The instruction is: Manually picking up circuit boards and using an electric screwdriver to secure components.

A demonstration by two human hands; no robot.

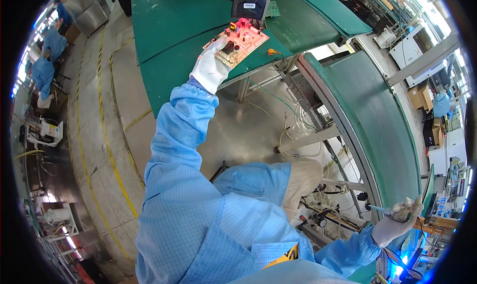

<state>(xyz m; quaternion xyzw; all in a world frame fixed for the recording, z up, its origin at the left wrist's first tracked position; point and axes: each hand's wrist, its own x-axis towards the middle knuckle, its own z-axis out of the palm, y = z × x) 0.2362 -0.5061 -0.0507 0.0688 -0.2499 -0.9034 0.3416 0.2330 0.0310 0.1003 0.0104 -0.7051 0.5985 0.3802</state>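
My left hand [211, 68], in a white glove, reaches forward and grips a circuit board [248, 44] by its near left edge. The board is tilted above the green table, with several components on its upper face. Red light falls on it from a dark scanner-like box [248, 4] just beyond. Low at the right, my right hand [396, 225] has its gloved fingers curled, the fingertips greyish. A slim pale-blue stick [379, 209] juts out of it to the left; its kind is too small to tell.
The green-topped table [164, 50] spans the far side. Another green circuit board [273, 9] lies behind the scanner. On the right curves a conveyor belt [367, 105] with a metal rail. Cables and hoses [298, 120] hang beneath. Co-workers in blue [43, 70] are far left.
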